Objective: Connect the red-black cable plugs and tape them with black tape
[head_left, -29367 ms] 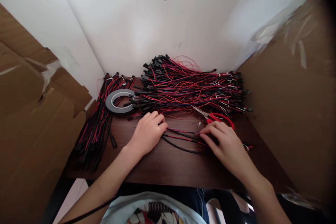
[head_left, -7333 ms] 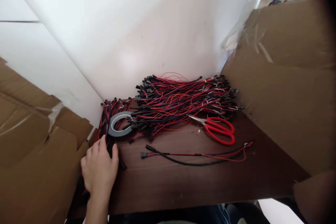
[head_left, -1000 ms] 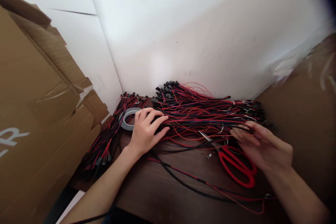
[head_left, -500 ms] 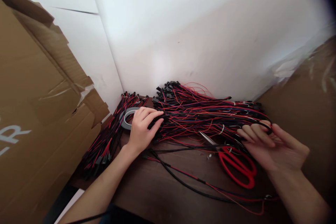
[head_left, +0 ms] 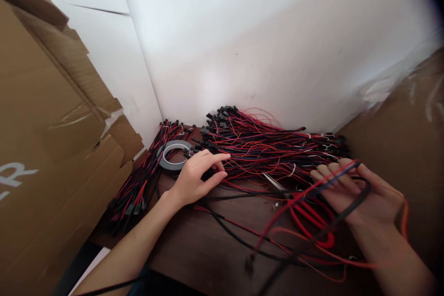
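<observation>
A big pile of red and black wire harnesses (head_left: 270,150) lies against the wall on a dark wooden table (head_left: 208,249). My left hand (head_left: 196,178) rests on the pile's left end, fingers spread, holding nothing I can see. My right hand (head_left: 360,192) is raised at the pile's right end and grips one loose harness (head_left: 305,203) of red, blue and black wires, which hangs blurred toward the table front. Another harness (head_left: 239,233) lies flat on the table between my arms.
A grey tape roll (head_left: 172,155) sits left of my left hand. A second bundle of harnesses (head_left: 138,185) lies along the table's left edge. Red-handled scissors (head_left: 312,222) lie under the lifted wires. Cardboard boxes (head_left: 52,138) stand at left and right (head_left: 409,129).
My right hand has pulled one harness free of the pile and lifted it toward me. My left hand has opened and slid slightly right on the pile.
</observation>
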A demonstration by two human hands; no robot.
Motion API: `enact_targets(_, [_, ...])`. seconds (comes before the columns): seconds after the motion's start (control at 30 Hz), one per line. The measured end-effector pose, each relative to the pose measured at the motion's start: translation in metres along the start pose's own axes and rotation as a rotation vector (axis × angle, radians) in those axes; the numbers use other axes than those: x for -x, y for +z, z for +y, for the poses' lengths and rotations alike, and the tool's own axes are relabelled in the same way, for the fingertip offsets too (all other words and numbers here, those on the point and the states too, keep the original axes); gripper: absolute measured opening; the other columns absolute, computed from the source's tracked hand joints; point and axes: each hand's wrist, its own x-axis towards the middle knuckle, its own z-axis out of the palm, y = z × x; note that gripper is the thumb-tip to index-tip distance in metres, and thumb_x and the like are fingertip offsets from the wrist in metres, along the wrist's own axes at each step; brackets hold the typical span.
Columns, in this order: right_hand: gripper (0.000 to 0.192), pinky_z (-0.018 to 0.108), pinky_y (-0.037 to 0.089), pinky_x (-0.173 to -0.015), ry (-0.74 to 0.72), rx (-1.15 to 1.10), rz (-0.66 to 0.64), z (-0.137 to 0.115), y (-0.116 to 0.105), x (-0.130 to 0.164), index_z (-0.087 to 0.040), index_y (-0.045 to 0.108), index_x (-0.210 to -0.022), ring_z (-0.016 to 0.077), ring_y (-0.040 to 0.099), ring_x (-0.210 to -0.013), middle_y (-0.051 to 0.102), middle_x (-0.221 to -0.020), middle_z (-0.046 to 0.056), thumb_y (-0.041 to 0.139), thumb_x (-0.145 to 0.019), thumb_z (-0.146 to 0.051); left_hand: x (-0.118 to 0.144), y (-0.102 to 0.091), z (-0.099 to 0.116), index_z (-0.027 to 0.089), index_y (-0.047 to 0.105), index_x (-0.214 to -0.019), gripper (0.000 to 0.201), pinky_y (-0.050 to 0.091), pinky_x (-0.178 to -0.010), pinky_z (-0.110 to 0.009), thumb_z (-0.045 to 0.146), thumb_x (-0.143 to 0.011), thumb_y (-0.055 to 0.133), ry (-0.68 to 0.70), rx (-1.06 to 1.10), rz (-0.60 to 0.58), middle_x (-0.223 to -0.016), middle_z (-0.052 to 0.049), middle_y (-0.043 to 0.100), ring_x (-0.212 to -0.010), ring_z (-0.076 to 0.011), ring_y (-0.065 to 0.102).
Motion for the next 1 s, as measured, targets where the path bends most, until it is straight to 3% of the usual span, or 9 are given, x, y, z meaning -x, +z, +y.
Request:
enact_targets(0.2, [0.033, 0.03, 0.02, -0.044, 0.027, -0.024, -0.075, 0.001, -0.001, 0.0, -0.02, 0.047, -0.059, 0.0102, 0.014, -0.047, 0.009, -0.047, -0.006, 0.077, -0.062, -0.034, 0.0, 0.003, -0.003, 0.016, 0.062, -0.113, 0.023, 0.046, -0.073, -0.031, 0.013, -0.091, 0.055, 0.076, -0.18, -0.001, -0.083, -0.005, 0.07, -0.078, -0.0157, 0.056])
enact_targets(0.37, [0.031, 0.029, 0.015, -0.043, 0.021, 0.001, -0.047, 0.0, 0.003, -0.001, -0.02, 0.052, -0.059, 0.0093, 0.01, -0.046, 0.008, -0.045, -0.007, 0.079, -0.057, -0.035, 0.002, 0.004, -0.002, 0.018, 0.068, -0.1, 0.013, 0.045, -0.08, -0.035, 0.023, -0.089, 0.062, 0.142, -0.347, -0.088, -0.094, -0.006, 0.071, -0.089, -0.0197, 0.056])
enact_targets(0.47, [0.029, 0.029, 0.015, -0.043, 0.015, -0.021, -0.045, -0.001, 0.003, -0.001, -0.02, 0.052, -0.059, 0.0093, 0.011, -0.046, 0.008, -0.045, -0.007, 0.078, -0.059, -0.033, 0.004, 0.006, 0.0, 0.019, 0.069, -0.102, 0.028, 0.042, -0.091, -0.041, 0.042, -0.086, 0.066, 0.164, -0.422, -0.227, -0.112, -0.009, 0.069, -0.108, -0.0257, 0.055])
enact_targets(0.6, [0.025, 0.029, 0.011, -0.043, -0.004, -0.063, -0.015, -0.003, 0.004, -0.003, -0.021, 0.056, -0.061, 0.0097, 0.004, -0.048, 0.006, -0.047, -0.008, 0.08, -0.06, -0.03, 0.008, 0.011, 0.004, 0.02, 0.07, -0.103, 0.05, 0.033, -0.105, -0.051, 0.059, -0.071, 0.073, 0.12, -0.497, -0.404, -0.14, -0.013, 0.053, -0.129, -0.0332, 0.043])
enact_targets(0.7, [0.026, 0.028, 0.012, -0.042, -0.014, -0.113, -0.005, -0.004, 0.004, -0.003, -0.02, 0.056, -0.062, 0.0099, 0.001, -0.049, 0.005, -0.047, -0.009, 0.081, -0.061, -0.028, 0.01, 0.018, 0.007, 0.021, 0.072, -0.096, 0.037, 0.031, -0.107, -0.052, 0.047, -0.071, 0.079, 0.079, -0.565, -0.421, -0.145, -0.012, 0.047, -0.133, -0.0333, 0.04])
enact_targets(0.83, [0.022, 0.025, 0.019, -0.042, 0.008, -0.202, -0.039, -0.005, 0.0, -0.004, -0.019, 0.057, -0.065, 0.0098, 0.006, -0.049, 0.007, -0.048, -0.009, 0.078, -0.065, -0.023, 0.013, 0.032, 0.009, 0.02, 0.071, -0.076, 0.006, 0.035, -0.105, -0.049, 0.025, -0.079, 0.074, 0.09, -0.69, -0.331, -0.143, -0.009, 0.051, -0.13, -0.0302, 0.044])
enact_targets(1.0, [0.018, 0.024, 0.024, -0.043, -0.002, -0.242, -0.063, -0.006, -0.006, -0.004, -0.02, 0.058, -0.068, 0.0101, 0.008, -0.048, 0.01, -0.049, -0.009, 0.075, -0.07, -0.024, 0.015, 0.05, 0.011, 0.017, 0.069, -0.076, 0.01, 0.037, -0.105, -0.043, 0.018, -0.085, 0.064, 0.172, -0.827, -0.308, -0.143, -0.009, 0.052, -0.13, -0.0268, 0.045])
